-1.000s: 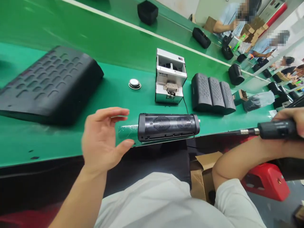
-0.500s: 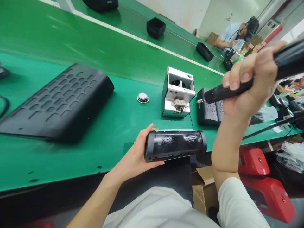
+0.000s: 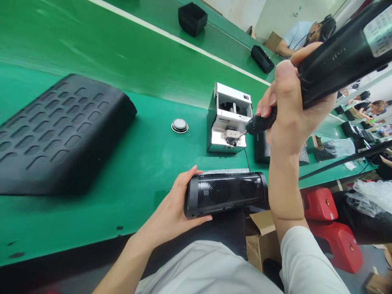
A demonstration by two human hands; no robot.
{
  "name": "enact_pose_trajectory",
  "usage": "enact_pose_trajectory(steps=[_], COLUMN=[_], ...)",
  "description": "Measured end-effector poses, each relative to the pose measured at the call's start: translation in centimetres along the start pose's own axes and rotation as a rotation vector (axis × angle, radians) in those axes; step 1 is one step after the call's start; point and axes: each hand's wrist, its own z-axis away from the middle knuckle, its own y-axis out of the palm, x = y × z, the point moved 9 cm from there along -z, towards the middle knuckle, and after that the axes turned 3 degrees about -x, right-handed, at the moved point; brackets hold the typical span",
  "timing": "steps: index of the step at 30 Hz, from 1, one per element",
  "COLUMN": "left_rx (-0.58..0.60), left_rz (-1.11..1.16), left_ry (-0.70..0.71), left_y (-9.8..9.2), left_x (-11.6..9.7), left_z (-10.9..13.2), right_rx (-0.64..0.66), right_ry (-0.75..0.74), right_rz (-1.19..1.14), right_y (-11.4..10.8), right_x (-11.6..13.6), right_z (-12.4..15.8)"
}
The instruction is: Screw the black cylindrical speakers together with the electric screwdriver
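My left hand (image 3: 173, 204) is wrapped round the left end of a black cylindrical speaker (image 3: 225, 194) that lies at the near edge of the green table (image 3: 137, 163). My right hand (image 3: 289, 114) grips a black electric screwdriver (image 3: 330, 61), held high. Its bit touches the outlet of a small silver screw feeder box (image 3: 229, 118) standing just behind the speaker.
A large black perforated shell (image 3: 58, 130) lies at the left. A small round metal disc (image 3: 179, 125) sits on the table. Black speaker shells (image 3: 262, 149) stand behind my right wrist. A green conveyor (image 3: 122, 45) carries black parts; other people sit at the far right. Red stools (image 3: 333, 232) stand below.
My left hand closed on the speaker's left end. My right hand rose from the table's right edge and brought the screwdriver's bit to the feeder box.
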Motion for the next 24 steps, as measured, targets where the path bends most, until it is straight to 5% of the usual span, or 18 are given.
enact_pose_trajectory(steps=[9,24], left_rx=[-0.008,0.022], left_rz=[0.004,-0.023], left_ry=[0.032,0.085], left_y=[0.0,-0.6], left_x=[-0.2,-1.8], left_z=[-0.2,-1.2], right_rx=[-0.058,-0.019], right_ry=[-0.142,-0.094], right_rz=[-0.046,-0.155], right_y=[-0.7,0.7], right_x=[-1.2,-4.8], right_z=[-0.8,-0.4])
